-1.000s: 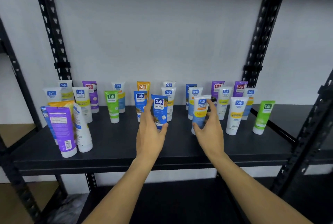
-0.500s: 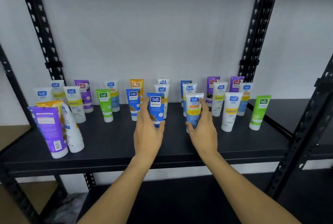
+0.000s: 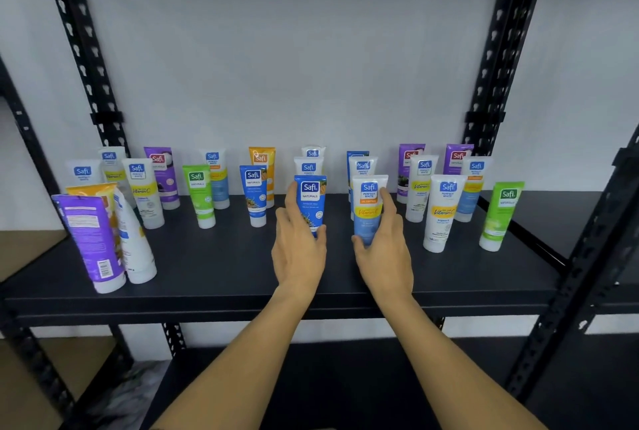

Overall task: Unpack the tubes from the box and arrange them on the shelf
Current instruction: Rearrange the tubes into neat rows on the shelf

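Holding 2 upright tubes mid-shelf (image 3: 242, 277): left hand (image 3: 299, 250) grips blue tube (image 3: 310, 203), "Safi NATURALS"; right hand (image 3: 383, 253) grips white tube (image 3: 368, 208), "Safi PERFECT WHITE", just right of it.

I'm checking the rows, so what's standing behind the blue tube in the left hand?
Behind the blue tube held by the left hand stand two white tubes, one behind the other; only their tops show.
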A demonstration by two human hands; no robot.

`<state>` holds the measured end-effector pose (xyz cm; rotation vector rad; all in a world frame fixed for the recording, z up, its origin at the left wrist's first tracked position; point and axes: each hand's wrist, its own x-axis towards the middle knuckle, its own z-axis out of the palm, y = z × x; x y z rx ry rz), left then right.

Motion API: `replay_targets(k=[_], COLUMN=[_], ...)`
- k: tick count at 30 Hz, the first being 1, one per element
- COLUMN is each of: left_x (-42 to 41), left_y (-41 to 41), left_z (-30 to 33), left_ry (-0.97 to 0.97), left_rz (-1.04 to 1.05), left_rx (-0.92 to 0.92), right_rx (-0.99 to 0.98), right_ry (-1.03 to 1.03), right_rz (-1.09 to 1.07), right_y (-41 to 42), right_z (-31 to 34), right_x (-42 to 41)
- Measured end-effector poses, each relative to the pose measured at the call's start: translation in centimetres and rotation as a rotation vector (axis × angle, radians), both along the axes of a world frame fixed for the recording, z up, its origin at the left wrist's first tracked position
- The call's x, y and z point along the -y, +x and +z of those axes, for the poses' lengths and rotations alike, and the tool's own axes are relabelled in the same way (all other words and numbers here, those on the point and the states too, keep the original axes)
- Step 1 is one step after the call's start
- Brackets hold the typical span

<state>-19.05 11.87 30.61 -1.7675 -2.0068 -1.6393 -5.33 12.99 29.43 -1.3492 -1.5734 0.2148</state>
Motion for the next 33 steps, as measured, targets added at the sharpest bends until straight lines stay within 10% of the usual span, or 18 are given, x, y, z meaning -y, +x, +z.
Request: replay_targets(k=[33], left_x=[-0.9], left_y=[0.3], left_z=[-1.6], left_ry=[-0.170], left_rz=[0.116], left_rx=[-0.139], right_rx=[0.082], right_ry=[-0.002], right_rz=[-0.027], right_y=[-0.3], right_z=[-0.5], right_x=[-0.5])
